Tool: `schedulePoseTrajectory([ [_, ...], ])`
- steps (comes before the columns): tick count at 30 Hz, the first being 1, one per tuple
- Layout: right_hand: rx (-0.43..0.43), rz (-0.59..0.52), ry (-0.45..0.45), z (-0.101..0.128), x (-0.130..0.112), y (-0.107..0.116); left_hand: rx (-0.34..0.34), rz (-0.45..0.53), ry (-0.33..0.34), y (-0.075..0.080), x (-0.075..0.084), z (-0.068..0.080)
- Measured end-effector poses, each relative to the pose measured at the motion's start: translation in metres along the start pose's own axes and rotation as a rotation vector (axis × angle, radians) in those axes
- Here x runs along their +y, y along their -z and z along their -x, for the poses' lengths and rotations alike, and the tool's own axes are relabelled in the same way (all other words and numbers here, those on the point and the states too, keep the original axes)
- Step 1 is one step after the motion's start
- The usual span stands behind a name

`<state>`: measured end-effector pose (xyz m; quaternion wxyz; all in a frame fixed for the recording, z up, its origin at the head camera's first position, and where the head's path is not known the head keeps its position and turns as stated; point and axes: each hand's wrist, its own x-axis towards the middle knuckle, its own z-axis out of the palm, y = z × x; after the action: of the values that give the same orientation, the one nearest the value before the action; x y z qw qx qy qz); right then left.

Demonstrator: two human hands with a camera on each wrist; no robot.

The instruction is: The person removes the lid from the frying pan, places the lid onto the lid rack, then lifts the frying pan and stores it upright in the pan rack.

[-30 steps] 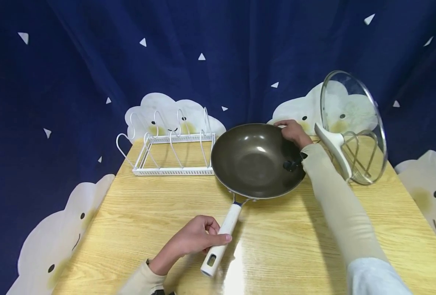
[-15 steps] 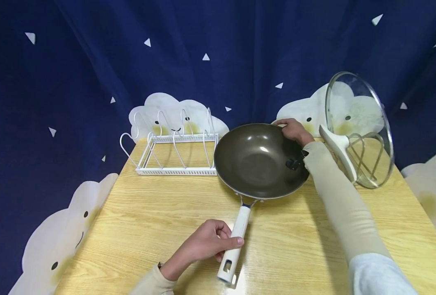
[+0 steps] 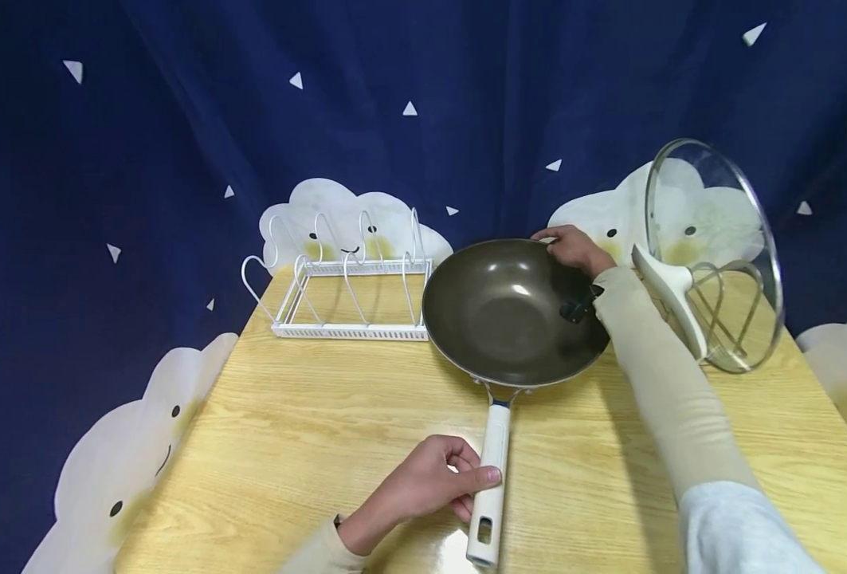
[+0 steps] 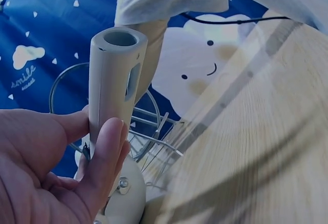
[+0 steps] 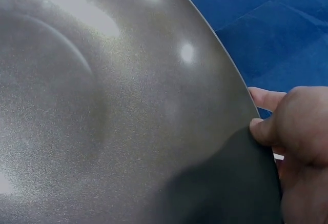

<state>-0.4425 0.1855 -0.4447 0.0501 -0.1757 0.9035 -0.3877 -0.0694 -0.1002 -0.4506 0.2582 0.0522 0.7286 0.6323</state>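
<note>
A dark non-stick wok (image 3: 512,315) with a white handle (image 3: 491,478) sits on the wooden table (image 3: 308,430). My left hand (image 3: 433,482) grips the handle near its end; the left wrist view shows fingers and thumb curled round the handle (image 4: 113,90). My right hand (image 3: 572,249) holds the wok's far right rim, and in the right wrist view its thumb pinches the edge of the wok (image 5: 128,101) beside the right hand (image 5: 294,131).
A white wire rack (image 3: 347,291) stands at the table's back left. A glass lid (image 3: 713,251) with a white handle leans upright in a metal stand at the back right. A dark blue cloud-print curtain hangs behind and around the table.
The wok has turned, its handle swinging right until it points towards me. My left hand kept hold of the handle and moved with it; the right hand stayed on the rim.
</note>
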Motion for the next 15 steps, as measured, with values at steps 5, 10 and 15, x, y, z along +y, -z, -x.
schedulePoseTrajectory([
  [5,-0.010,0.016,-0.005,-0.003,-0.002,0.002,-0.014,0.031,-0.009,-0.005,-0.001,-0.004],
  [10,-0.002,0.041,0.023,-0.003,-0.004,0.001,-0.028,0.056,0.000,-0.009,-0.002,-0.007],
  [15,0.015,0.092,0.048,-0.005,-0.002,-0.002,-0.022,0.076,0.002,-0.012,-0.005,-0.008],
])
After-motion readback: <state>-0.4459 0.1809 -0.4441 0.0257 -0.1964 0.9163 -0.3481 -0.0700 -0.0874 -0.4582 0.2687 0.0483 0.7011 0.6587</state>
